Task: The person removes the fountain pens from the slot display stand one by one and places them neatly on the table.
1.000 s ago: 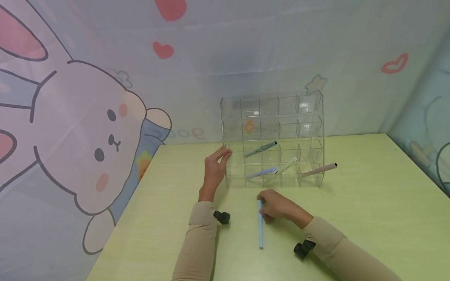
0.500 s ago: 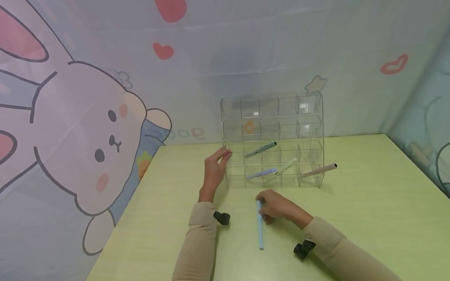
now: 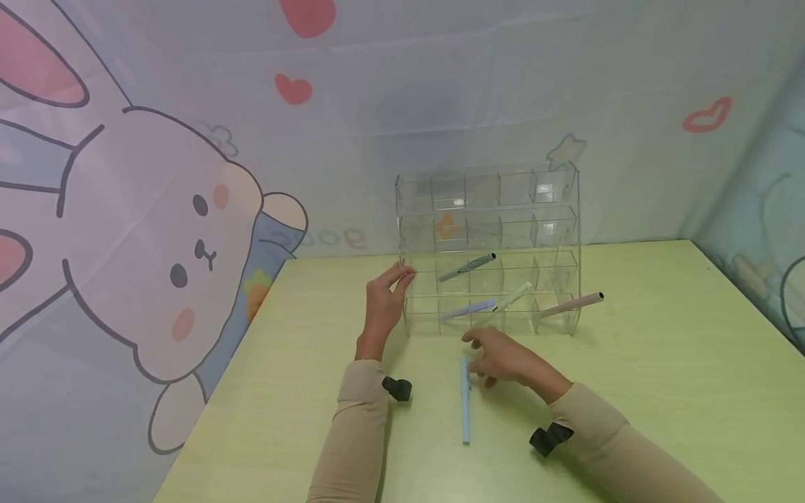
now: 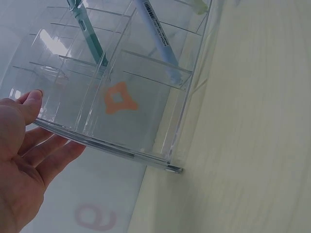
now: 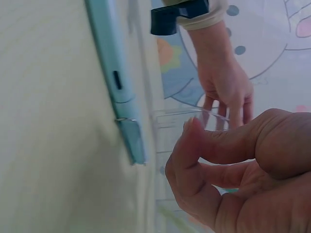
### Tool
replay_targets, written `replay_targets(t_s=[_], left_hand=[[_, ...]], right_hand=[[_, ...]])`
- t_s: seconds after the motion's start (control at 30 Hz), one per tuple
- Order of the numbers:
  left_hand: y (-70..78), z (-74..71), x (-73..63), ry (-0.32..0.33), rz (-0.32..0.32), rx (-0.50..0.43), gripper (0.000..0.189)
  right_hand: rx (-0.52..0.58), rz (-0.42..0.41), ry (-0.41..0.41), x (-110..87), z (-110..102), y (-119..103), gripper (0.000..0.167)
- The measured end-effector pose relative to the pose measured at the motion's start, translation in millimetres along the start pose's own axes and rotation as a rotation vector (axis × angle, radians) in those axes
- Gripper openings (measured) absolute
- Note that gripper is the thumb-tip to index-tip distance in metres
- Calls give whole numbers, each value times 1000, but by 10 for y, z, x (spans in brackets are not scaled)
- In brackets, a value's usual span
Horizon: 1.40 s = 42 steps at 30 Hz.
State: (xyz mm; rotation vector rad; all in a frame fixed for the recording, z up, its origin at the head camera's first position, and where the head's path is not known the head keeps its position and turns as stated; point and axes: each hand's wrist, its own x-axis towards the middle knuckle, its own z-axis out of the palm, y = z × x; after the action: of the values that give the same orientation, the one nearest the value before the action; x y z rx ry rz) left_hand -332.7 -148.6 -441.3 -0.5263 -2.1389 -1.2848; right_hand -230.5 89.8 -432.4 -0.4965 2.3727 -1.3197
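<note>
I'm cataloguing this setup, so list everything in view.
Table: 1, yellowish, foreground
Backdrop: at least 1, pale, behind table
Rack: 1, clear, on table
Dark pen: 1, green, third tier down
Lilac pen: 1, purplish, bottom tier
Pale pen: 1, green, bottom tier
Brown pen: 1, pinkish brown, bottom tier
Blue pen: 1, light blue, on table
Cameras: 2, black, at wrists
Sleeves: 2, beige, forearms
Left hand: 1, bare, gripping rack
Right hand: 1, bare, beside blue pen

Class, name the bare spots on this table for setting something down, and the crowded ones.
Bare table lies between its left edge and the left sleeve, and between the clear rack and the table's right edge. Crowded: the rack's lower two tiers, holding four pens, and the strip in front, with the right hand and blue pen.
</note>
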Motion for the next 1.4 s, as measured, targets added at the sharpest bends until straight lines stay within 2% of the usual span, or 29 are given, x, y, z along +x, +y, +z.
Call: replay_targets(t_s=[0.43, 0.73, 0.9, 1.07, 1.2, 1.4], left_hand=[[-20, 4, 10, -2, 8, 9, 17], [-17, 3, -3, -8, -4, 8, 17], [-34, 3, -2, -4, -6, 5, 19], [-42, -2, -9, -6, -12, 2, 18], [-44, -5, -8, -14, -15, -2, 18], [-36, 12, 9, -8, -18, -9, 16]], right_hand=[[-14, -84, 9, -151, -183, -246, 47], [11, -161, 120, -245, -363, -322, 40], [14, -215, 238, -237, -416, -322, 40], [31, -331, 418, -140, -393, -262, 39], [82, -410, 582, -48, -360, -195, 37], [154, -482, 727, 55, -340, -136, 38]])
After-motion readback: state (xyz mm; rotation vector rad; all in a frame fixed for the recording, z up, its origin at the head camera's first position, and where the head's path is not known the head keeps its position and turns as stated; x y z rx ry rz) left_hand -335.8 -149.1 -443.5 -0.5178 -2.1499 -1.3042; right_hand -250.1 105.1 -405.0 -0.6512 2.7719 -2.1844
